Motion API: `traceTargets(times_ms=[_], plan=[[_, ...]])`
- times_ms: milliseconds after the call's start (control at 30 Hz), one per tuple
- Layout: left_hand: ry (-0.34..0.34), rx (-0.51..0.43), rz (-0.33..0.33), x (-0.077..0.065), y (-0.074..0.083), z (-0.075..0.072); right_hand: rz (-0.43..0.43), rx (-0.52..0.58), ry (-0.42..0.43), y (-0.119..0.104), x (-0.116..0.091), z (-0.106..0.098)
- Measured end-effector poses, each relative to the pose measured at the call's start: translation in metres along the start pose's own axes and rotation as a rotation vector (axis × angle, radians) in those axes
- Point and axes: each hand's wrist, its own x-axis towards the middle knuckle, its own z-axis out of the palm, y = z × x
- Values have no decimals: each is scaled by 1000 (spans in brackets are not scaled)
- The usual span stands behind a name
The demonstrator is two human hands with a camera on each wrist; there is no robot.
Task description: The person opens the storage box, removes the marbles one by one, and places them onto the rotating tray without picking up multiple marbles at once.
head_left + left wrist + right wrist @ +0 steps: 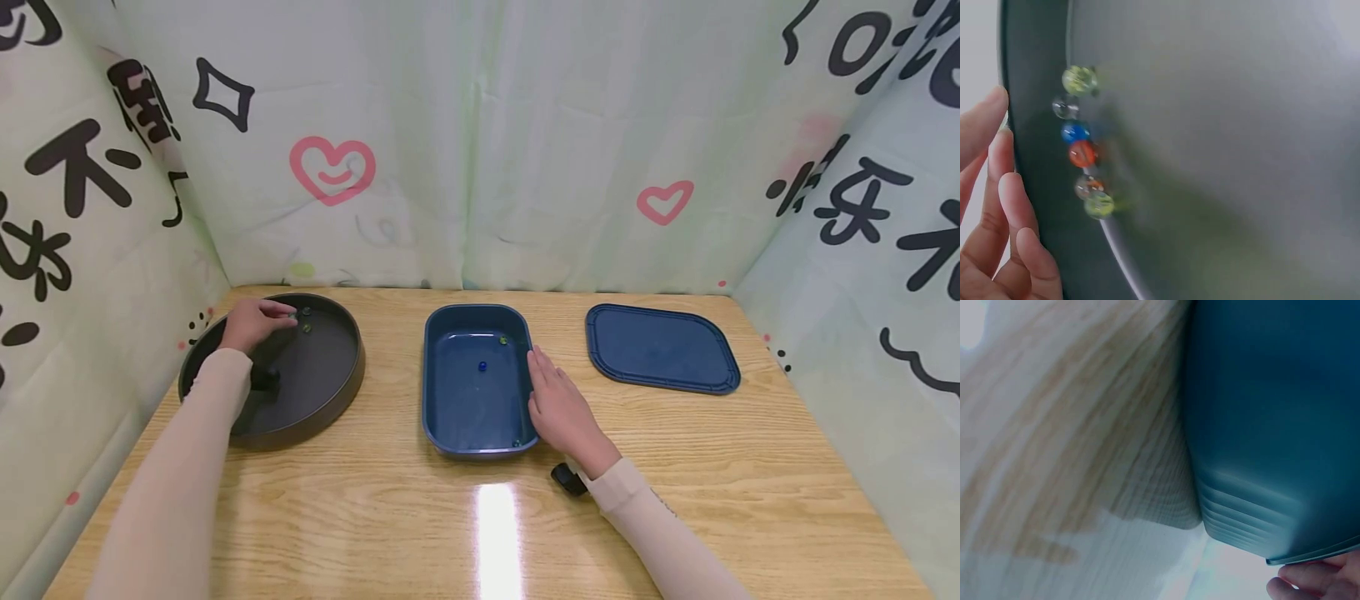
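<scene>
Left hand [255,325]: yours, inside the round pan [322,367]; thumb and forefinger pinch what appears to be a marble [292,316], mostly hidden by the fingertips.

Right hand [561,412]: yours, fingers straight, laid along the right wall of the blue container [461,408], gripping nothing.

Row of six marbles [1082,154]: in the pan, where floor meets wall; two yellow-green, one clear, one blue, one orange, one clear with an orange tint.

Loose marbles: three in the container; a yellow-green one [503,340] toward its far right corner, a blue one [482,367] near the middle, a pale green one [516,444] at its near right corner.

Pan: at the left edge of the desk [375,533], toward the far left corner. Container: midway between the desk's side edges, nearer the far edge. Flat blue lid [663,348]: toward the far right corner.

Hazards, as judged: your pinch takes in little of a smooth ball, so uneven pressure could shoot it out. Dropped over bare desk, it could roll off an edge. Brushing the row could scatter it; pushing hard with your right hand could slide the container.
</scene>
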Motion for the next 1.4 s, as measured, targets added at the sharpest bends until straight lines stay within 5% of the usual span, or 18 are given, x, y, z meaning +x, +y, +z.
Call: traceTargets(times_ms=[933, 1400], plan=[[22, -143, 110, -22, 67, 2, -8, -2, 3, -1, 0, -1], [-58, -165, 162, -35, 105, 15, -13, -3, 3, 0, -1, 0]])
